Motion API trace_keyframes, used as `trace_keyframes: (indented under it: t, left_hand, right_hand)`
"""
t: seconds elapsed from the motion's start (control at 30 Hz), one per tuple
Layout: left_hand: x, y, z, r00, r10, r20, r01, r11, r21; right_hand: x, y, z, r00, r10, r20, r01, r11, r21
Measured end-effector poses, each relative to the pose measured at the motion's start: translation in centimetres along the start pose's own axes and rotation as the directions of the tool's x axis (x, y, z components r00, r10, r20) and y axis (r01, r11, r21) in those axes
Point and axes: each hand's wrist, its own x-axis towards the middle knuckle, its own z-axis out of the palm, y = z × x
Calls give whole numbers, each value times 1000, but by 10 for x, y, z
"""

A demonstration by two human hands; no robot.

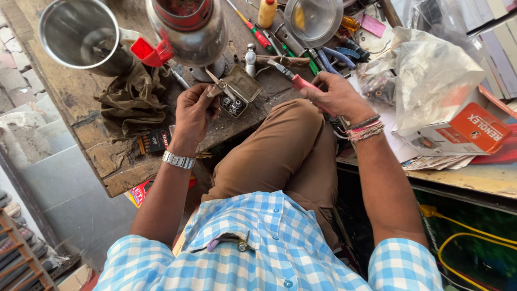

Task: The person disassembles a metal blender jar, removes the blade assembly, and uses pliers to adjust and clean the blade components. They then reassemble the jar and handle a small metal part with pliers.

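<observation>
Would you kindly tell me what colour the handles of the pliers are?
Red, seen in the head view: the pliers in the right hand.

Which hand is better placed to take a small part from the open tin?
Probably the left hand: its fingers rest right at the open tin of small metal parts. The right hand sits farther off and already holds red-handled pliers.
</observation>
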Motion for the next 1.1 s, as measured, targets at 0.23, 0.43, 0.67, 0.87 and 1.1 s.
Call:
trace_keyframes:
  t: [0.23, 0.43, 0.67, 0.87, 1.1]
  left_hand:
    - [-8, -3, 3, 1000, -11, -10, 12, 999, 52]
    - [-13, -2, -2, 1000, -13, 12, 12, 998, 54]
    - [-11, -1, -1, 1000, -16, -1, 16, 999, 48]
    - [-9, 2, 3, 1000, -14, 1, 14, 998, 61]
    - [-4, 5, 11, 996, -32, 87, 27, 998, 63]
  right_hand:
    - [6, 14, 18, 950, -38, 309, -165, 780, 604]
    - [13, 23, 13, 915, -124, 385, -218, 650, 728]
    - [-2, 18, 13, 904, -230, 361, -227, 458, 860]
    - [-28, 11, 15, 974, -215, 79, 102, 716, 691]
    - [-65, -34, 28, 786, -594, -172, 444, 735, -512]
